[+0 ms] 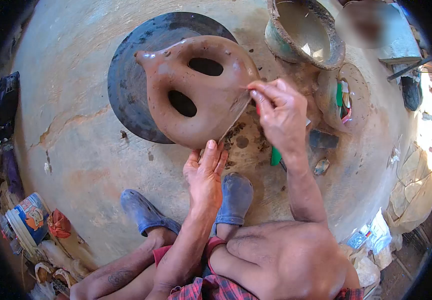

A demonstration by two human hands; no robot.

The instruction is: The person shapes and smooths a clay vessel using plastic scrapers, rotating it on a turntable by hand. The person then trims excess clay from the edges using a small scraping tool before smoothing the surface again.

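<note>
A smooth brown clay piece [211,107] with two oval holes and a pointed tip at its left lies on a dark round disc [131,95]. My left hand [206,167] is at its near edge, fingers stretched out and fingertips against the clay. At the right edge of the clay, my right hand [280,107] is closed in a pinch on a thin tool with red parts [258,108], mostly hidden by the fingers. A pale, straight line runs along the clay's edge between the two hands.
A large basin [272,42] of murky water stands at the back right. Nearer are a shallow bowl [361,95] with small items, a dark block [323,139] and a green piece [276,156]. Clay crumbs dot the floor. A paint bucket [28,217] lies at left.
</note>
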